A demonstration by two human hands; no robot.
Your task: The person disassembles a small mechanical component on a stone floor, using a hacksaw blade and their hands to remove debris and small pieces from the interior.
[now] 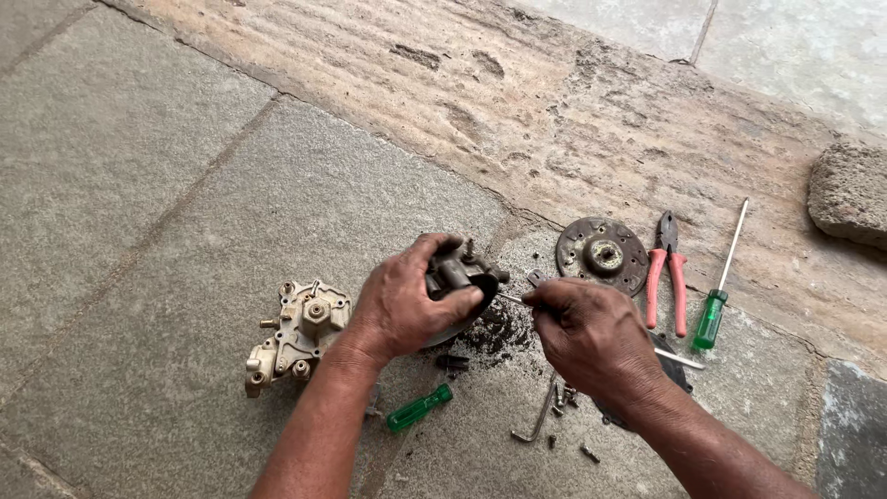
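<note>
I hold a dark, grimy metal engine part (pixel 459 277) just above the stone floor (pixel 139 185), my left hand (pixel 402 305) wrapped around it from the left, fingers curled over its top and thumb side pressed against it, so most of its body is hidden under my palm. My right hand (pixel 591 337) is closed into a tight fist around a thin metal tool (pixel 510 298), whose tip reaches the part; its handle is buried in my grip. Below the part lies a patch of black grit, a green screwdriver handle (pixel 419 407), a bent hex key (pixel 538 413) and loose screws. A pale cast housing (pixel 297 334) sits left; a rusty round plate (pixel 601 251), red-handled pliers (pixel 665 273) and a green screwdriver (pixel 719 294) lie right.
</note>
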